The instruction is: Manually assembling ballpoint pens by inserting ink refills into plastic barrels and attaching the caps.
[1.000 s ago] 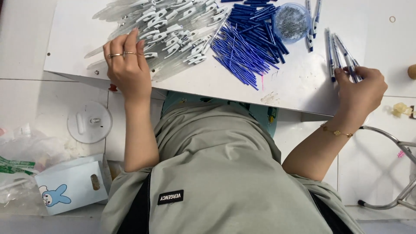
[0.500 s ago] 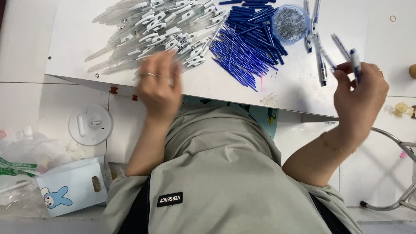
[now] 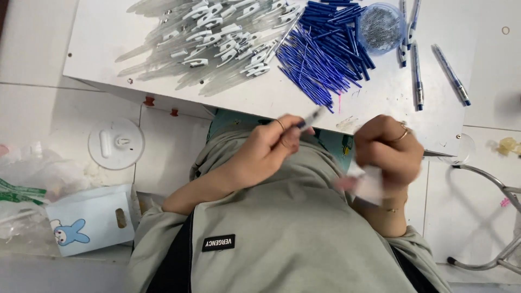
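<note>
My left hand (image 3: 274,145) is over my chest at the table's near edge, pinching a thin blue pen refill (image 3: 310,118) that points up and right. To its right, my right hand (image 3: 388,147) is closed around a blurred white and clear piece (image 3: 368,183), likely a pen barrel. On the white table (image 3: 108,38) lie a heap of clear pen barrels with white clips (image 3: 217,38), a heap of blue refills (image 3: 320,57), and a round clear tub of small metal parts (image 3: 381,26). Finished pens (image 3: 417,76) lie at the right.
A white round disc (image 3: 115,142) and a pale box with a blue rabbit picture (image 3: 89,222) sit on the tiled floor at left, beside plastic bags (image 3: 21,179). A metal tube frame (image 3: 488,217) stands at the right.
Both hands have drawn back from the table to my chest. The left hand picked up a blue refill. The right hand set its pens down on the table and now holds a white piece.
</note>
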